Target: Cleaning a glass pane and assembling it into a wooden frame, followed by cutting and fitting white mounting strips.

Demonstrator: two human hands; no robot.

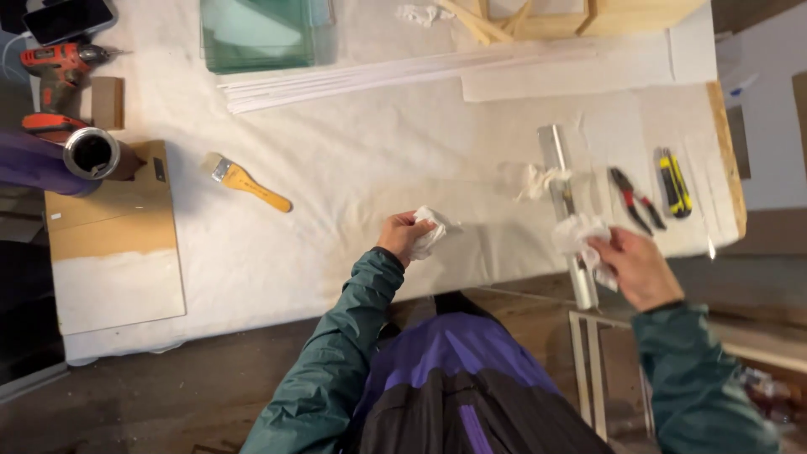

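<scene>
A crumpled white rag point(430, 231) sits bunched in the left hand point(403, 236), fingers curled around it, pressed on the cloth-covered desk point(336, 168) as for wiping. The right hand point(636, 266) pinches another wad point(578, 233) against the metal bar point(565, 202), beside the pliers point(635, 200).

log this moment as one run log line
left hand: holds white cloth | right hand: holds crumpled cloth over metal bar | nearby: pliers, paintbrush

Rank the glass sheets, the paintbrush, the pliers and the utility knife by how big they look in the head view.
1. Glass sheets, by far the largest.
2. Paintbrush.
3. Pliers and utility knife: too alike in length to rank, though the knife looks thicker.
</scene>
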